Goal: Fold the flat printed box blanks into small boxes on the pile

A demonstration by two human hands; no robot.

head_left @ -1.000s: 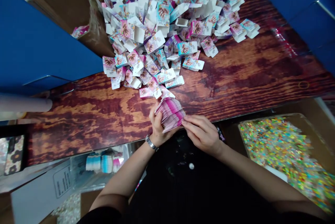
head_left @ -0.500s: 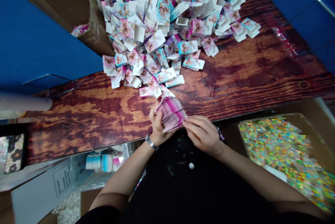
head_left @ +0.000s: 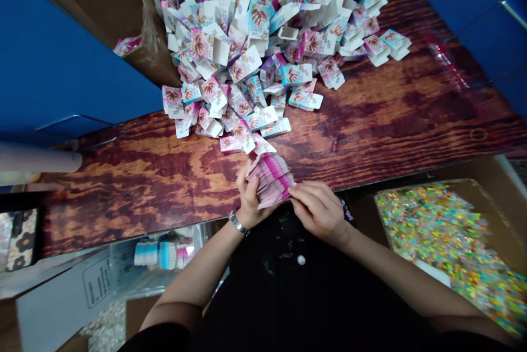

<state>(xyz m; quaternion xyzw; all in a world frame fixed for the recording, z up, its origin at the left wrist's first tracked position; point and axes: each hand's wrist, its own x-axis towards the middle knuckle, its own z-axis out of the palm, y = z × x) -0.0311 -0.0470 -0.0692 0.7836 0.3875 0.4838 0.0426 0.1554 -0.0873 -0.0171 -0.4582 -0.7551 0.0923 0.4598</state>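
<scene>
My left hand (head_left: 249, 197) grips the fanned pink-and-white card stack (head_left: 273, 177), just nearside of the pastel cardboard carton heap (head_left: 246, 65), my right hand (head_left: 319, 210) pinching its edge: likely light, springy, slippery, best squeezed by its sides.

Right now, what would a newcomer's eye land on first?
The big heap of small pink, blue and white boxes on the far part of the wooden table. Then the fanned pink-and-white stack in the left hand, the right hand at its edge, and the bright multicoloured pieces at lower right.
</scene>
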